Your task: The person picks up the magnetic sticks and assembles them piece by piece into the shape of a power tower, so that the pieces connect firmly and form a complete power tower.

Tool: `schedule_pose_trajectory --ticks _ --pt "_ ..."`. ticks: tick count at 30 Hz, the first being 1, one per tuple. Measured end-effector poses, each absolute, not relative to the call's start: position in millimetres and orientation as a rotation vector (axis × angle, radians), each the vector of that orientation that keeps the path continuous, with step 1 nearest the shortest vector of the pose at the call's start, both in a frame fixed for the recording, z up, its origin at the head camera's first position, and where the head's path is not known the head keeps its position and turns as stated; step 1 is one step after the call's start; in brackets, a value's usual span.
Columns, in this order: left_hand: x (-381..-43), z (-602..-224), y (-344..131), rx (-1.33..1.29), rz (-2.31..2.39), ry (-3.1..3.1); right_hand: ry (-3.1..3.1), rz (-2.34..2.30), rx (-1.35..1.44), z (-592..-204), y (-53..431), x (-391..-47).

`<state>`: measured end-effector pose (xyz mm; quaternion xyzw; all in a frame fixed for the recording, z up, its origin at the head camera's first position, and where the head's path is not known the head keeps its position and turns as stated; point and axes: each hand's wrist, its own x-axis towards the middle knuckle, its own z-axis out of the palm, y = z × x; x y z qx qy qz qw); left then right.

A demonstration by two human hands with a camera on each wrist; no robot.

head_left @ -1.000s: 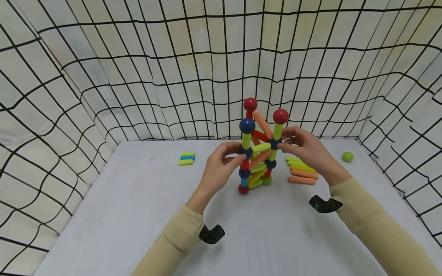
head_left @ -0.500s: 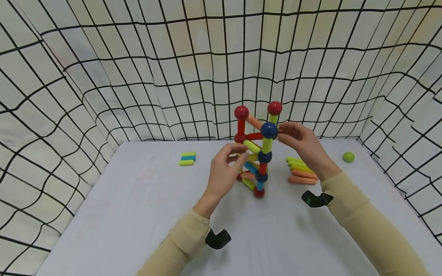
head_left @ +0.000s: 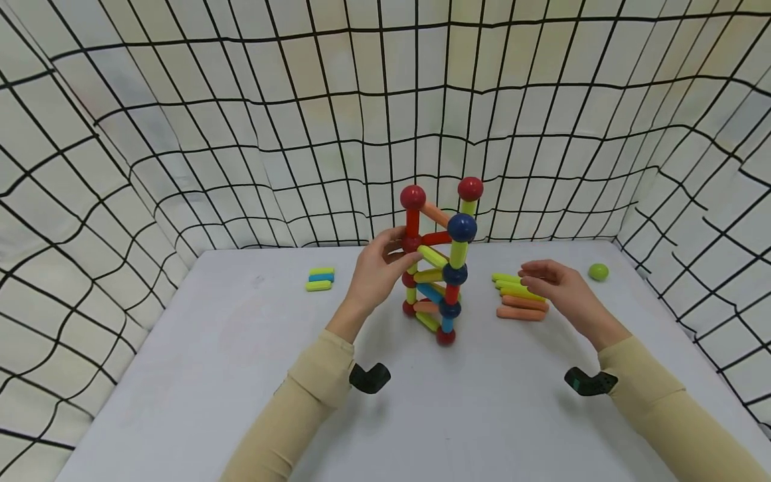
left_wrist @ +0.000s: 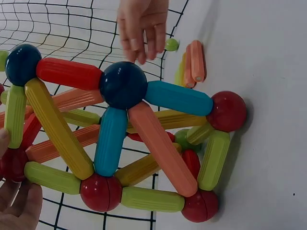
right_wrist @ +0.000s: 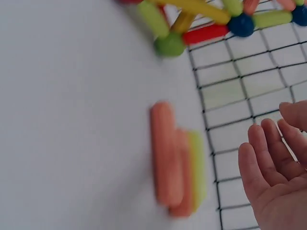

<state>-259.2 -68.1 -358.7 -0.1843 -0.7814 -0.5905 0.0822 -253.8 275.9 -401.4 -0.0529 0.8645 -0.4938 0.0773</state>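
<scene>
A tall tower of coloured rods and balls [head_left: 458,254] stands upright on the white table, with red and blue balls at its top corners. My left hand [head_left: 373,274] pinches it at a red ball [left_wrist: 13,165] on its left column, one level below the top. In the left wrist view the fingertips [left_wrist: 29,206] lie on either side of that ball. My right hand [head_left: 563,288] is away from the tower, held over the right-hand row of loose rods. It holds nothing, and its fingers [right_wrist: 261,148] are relaxed in the right wrist view.
Loose orange rods [head_left: 521,313] lie beside yellow and lime ones right of the tower. A green ball [head_left: 598,272] sits farther right. Several short lime and blue rods [head_left: 322,277] lie on the left. Black netting [head_left: 337,140] over white walls surrounds the table [head_left: 241,381].
The tower has turned, bringing its blue-topped column to the front right. My left hand has shifted its hold to the red ball; my right hand has let go and moved right and down.
</scene>
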Motion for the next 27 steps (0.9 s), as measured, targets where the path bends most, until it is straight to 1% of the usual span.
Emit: schedule_pose_trajectory --ticks 2,8,11,19,23,27 --pt "-256.8 -358.3 -69.3 -0.531 -1.749 -2.346 2.654 -1.331 -0.193 -410.9 284.4 -251.8" --pt "-247.0 -357.9 -70.1 -0.506 -1.698 -2.335 2.845 -0.877 -0.410 -432.0 296.2 -245.9" --pt "-243.4 -357.6 -70.3 -0.508 -1.689 -2.316 2.878 -0.818 -0.446 -437.9 296.8 -245.7" --pt "-241.2 -358.2 -71.2 -0.512 -1.681 -2.302 2.905 -0.671 -0.676 -444.7 289.1 -249.5" --pt "-240.9 -357.8 -71.4 -0.517 -1.679 -2.302 2.892 -0.740 -0.674 -431.6 278.8 -249.9" --pt "-240.8 -357.1 -71.1 -0.519 -1.672 -2.308 2.786 -1.066 -0.485 -393.9 260.9 -249.4"
